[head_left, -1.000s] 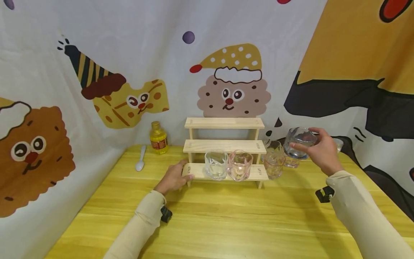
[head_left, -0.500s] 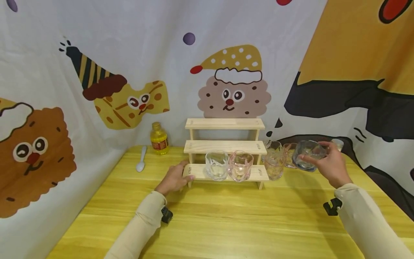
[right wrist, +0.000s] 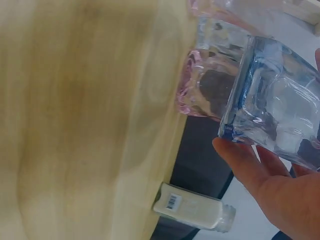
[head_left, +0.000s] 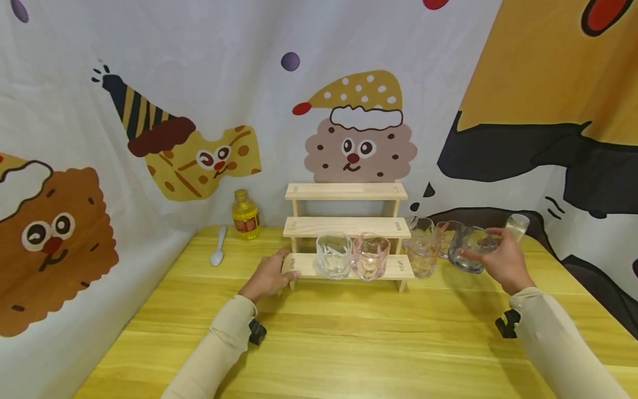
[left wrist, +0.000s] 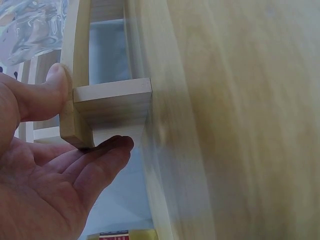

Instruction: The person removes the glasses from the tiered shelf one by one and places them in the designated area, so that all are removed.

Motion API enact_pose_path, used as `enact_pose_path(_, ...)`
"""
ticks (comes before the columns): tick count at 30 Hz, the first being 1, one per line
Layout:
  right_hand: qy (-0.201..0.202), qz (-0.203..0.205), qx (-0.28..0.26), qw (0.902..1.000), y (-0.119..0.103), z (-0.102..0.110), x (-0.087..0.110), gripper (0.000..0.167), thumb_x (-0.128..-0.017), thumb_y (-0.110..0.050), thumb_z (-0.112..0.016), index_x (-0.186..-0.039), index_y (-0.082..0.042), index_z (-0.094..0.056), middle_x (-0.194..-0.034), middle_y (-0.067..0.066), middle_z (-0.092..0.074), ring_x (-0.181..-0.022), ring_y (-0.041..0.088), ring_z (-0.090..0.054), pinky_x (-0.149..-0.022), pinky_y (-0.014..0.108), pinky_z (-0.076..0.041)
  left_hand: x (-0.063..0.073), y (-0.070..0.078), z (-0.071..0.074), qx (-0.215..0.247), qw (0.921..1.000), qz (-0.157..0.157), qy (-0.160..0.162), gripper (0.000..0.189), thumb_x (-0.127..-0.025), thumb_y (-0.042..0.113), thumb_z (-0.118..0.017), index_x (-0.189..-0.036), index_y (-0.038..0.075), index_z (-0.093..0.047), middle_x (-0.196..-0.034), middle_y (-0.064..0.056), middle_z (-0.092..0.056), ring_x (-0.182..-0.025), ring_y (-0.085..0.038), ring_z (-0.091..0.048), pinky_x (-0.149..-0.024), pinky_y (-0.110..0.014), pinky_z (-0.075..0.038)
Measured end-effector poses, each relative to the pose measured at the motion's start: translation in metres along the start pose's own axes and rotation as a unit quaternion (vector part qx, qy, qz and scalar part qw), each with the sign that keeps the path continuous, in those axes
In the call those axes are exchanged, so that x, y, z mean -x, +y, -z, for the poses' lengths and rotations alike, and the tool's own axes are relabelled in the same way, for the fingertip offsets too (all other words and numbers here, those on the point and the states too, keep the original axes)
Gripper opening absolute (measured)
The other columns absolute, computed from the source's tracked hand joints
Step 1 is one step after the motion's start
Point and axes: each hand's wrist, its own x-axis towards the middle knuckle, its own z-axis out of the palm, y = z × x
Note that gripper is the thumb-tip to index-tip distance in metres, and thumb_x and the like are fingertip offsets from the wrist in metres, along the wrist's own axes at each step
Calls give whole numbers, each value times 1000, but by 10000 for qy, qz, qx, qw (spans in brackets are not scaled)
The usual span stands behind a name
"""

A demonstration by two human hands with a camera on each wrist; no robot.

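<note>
Right hand (head_left: 505, 260) gripping a blue-tinted faceted tumbler (head_left: 468, 256) between thumb and fingers, to the right of the three-tier wooden rack (head_left: 344, 224). Left hand (head_left: 269, 272) holding the left end of the rack's lowest tier, thumb on the board and fingers around its end. Whether the tumbler's base touches the surface (head_left: 349, 338) cannot be told.

Likely hazards: the held tumbler may knock the rear pink tumbler (head_left: 445, 239) just beside it if it swings leftward, since the gap between them is slight; its smooth, thick wall may also slip from a light fingertip hold. The lidded bottle (head_left: 518, 224) behind the right hand could be toppled by the knuckles. A tug by the left hand could shift the rack and unsettle the clear tumbler (head_left: 334, 256) and pink tumbler (head_left: 370, 256) standing side by side on its narrow lowest tier.

Orientation: the held tumbler's mouth points upward and its base down, the mouth-to-base axis near vertical. The form is squat, so no side is markedly longer.
</note>
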Motion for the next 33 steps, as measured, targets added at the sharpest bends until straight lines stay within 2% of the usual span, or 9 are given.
enact_pose_path(7,-65,-23,49,10000,8,-6,-2,110,-83,-41,-82,-154,9,-15,-145,42,-34,-124,55,-42,-95,66,-44,1,-1,-1,39,10000,13,15,65,-96,26,-69,-151,6,-41,-138,-27,-59,-131,-43,-53,-108,-54,-45)
enact_pose_path(10,-58,9,18,10000,11,-10,-3,109,-83,-38,-83,-154,9,-16,-145,42,-33,-124,55,-43,-94,65,-45,2,-1,0,40,10000,46,13,65,-96,26,-69,-151,7,-41,-140,-27,-57,-134,-45,-49,-110,-56,-43)
enact_pose_path(18,-117,-53,-53,9999,17,-19,-5,105,-83,-31,-83,-153,9,-16,-144,41,-37,-119,53,-49,-85,56,-51,0,-1,-1,61,9999,103,-10,66,-97,28,-68,-153,9,-40,-144,-26,-55,-139,-46,-43,-113,-58,-40)
enact_pose_path(25,-69,-212,27,9997,15,-25,-6,105,-81,-27,-84,-154,8,-16,-149,41,-31,-124,55,-44,-94,63,-46,-1,-1,-3,60,10000,74,-19,65,-96,28,-69,-153,9,-40,-144,-25,-56,-138,-45,-44,-112,-57,-40)
enact_pose_path(33,-230,-221,20,9995,18,-29,-7,106,-81,-28,-84,-154,8,-17,-149,42,-30,-123,55,-45,-95,63,-46,0,-1,-2,43,9999,92,-3,65,-97,28,-69,-152,9,-41,-142,-25,-57,-136,-45,-46,-111,-57,-41)
